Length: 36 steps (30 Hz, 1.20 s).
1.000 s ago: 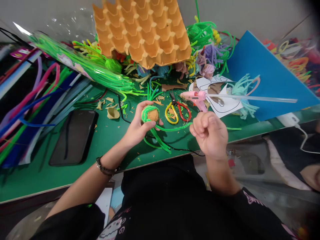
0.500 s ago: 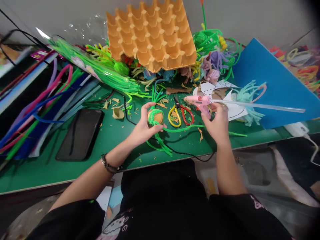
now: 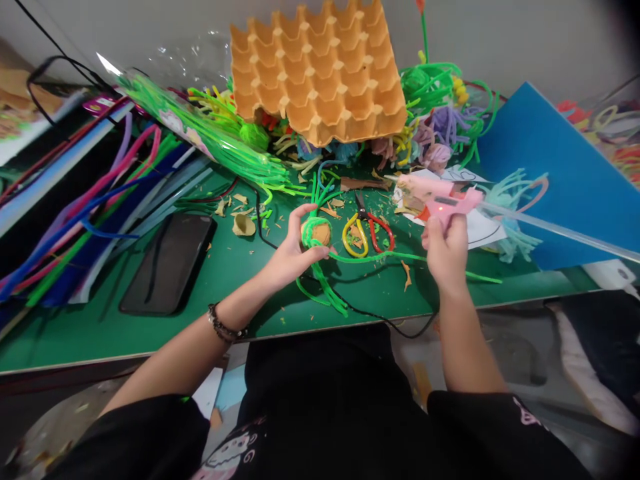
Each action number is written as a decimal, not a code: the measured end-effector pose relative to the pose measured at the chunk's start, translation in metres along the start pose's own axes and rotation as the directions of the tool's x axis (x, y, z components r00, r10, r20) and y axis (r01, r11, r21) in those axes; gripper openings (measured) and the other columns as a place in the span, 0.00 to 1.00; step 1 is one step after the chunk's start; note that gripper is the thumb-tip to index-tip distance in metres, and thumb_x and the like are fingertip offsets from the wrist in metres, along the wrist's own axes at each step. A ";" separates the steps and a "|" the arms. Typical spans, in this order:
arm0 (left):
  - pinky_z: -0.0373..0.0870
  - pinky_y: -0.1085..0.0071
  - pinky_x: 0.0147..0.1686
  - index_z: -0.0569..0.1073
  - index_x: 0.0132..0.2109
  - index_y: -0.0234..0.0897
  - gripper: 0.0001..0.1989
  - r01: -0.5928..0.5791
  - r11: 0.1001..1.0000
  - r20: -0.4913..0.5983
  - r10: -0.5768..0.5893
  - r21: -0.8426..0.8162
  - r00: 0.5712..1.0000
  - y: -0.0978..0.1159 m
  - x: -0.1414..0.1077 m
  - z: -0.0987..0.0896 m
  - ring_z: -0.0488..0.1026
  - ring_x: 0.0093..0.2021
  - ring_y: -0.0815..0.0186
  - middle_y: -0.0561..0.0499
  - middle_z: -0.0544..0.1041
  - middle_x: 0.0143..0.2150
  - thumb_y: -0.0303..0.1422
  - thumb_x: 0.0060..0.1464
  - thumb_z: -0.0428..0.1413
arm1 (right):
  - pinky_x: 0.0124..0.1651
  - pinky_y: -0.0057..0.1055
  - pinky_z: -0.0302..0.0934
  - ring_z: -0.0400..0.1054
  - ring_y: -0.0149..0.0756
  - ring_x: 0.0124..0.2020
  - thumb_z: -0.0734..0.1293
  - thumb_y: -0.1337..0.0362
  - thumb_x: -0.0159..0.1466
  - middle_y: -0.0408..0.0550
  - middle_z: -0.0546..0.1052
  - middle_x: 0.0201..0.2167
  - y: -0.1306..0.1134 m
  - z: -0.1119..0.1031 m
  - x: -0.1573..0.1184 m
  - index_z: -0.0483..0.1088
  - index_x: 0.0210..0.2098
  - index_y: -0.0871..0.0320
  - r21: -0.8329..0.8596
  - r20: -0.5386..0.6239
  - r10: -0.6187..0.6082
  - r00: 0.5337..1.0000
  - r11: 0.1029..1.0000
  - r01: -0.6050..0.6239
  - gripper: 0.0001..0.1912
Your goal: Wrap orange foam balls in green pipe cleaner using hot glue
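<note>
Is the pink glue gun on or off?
On, it seems: a red light glows on the glue gun in the right hand.

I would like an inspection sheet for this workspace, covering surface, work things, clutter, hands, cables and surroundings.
Surface: green tabletop, strewn with small brown scraps.
Work things: brown rounded piece, material unclear, ringed by fuzzy green stems; pink plastic glue gun with long clear stick at its rear.
Clutter: yellow-and-red-handled scissors; flat black phone; brown moulded egg tray; flat blue board.
Hands: left hand holds the brown rounded piece with its stems; right hand grips the pink plastic glue gun.
Cables: thin black cable looping below the table's front edge; ends not traceable.
Surroundings: plain grey wall behind.
</note>
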<state>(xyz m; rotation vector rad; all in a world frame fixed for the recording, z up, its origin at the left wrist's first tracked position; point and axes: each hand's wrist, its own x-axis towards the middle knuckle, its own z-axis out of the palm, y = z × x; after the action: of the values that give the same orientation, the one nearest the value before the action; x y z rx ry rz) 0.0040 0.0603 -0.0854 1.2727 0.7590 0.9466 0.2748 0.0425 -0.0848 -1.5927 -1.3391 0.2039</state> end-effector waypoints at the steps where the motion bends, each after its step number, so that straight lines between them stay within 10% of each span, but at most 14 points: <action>1: 0.72 0.71 0.35 0.46 0.57 0.43 0.35 -0.003 1.000 0.009 0.003 0.004 1.000 0.001 0.000 0.000 0.76 0.33 0.70 0.58 0.72 0.34 0.31 0.48 0.58 | 0.26 0.33 0.63 0.66 0.34 0.24 0.60 0.54 0.63 0.43 0.69 0.25 -0.006 -0.001 -0.003 0.63 0.49 0.54 0.080 0.029 0.021 0.999 0.997 -0.023 0.18; 14: 0.73 0.67 0.32 0.47 0.55 0.45 0.33 -0.085 0.996 0.037 0.084 0.025 0.996 0.001 0.001 0.003 0.75 0.30 0.68 0.53 0.70 0.39 0.33 0.48 0.58 | 0.16 0.32 0.54 0.56 0.29 0.14 0.76 0.51 0.44 0.36 0.64 0.15 -0.062 0.004 -0.026 0.63 0.30 0.53 -0.026 -0.017 -0.058 0.998 0.998 0.057 0.23; 36: 0.74 0.76 0.27 0.51 0.54 0.48 0.31 -0.131 0.990 0.084 0.135 -0.047 0.987 -0.002 0.002 0.004 0.71 0.29 0.75 0.54 0.64 0.41 0.32 0.47 0.60 | 0.21 0.34 0.51 0.55 0.32 0.17 0.64 0.62 0.46 0.40 0.60 0.14 -0.069 0.015 -0.029 0.54 0.19 0.52 -0.269 0.140 -0.041 0.989 0.960 0.078 0.10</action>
<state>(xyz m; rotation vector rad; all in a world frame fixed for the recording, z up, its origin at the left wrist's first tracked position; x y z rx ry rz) 0.0083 0.0604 -0.0868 1.3326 0.5894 1.0021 0.2101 0.0196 -0.0530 -1.7912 -1.5712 0.0914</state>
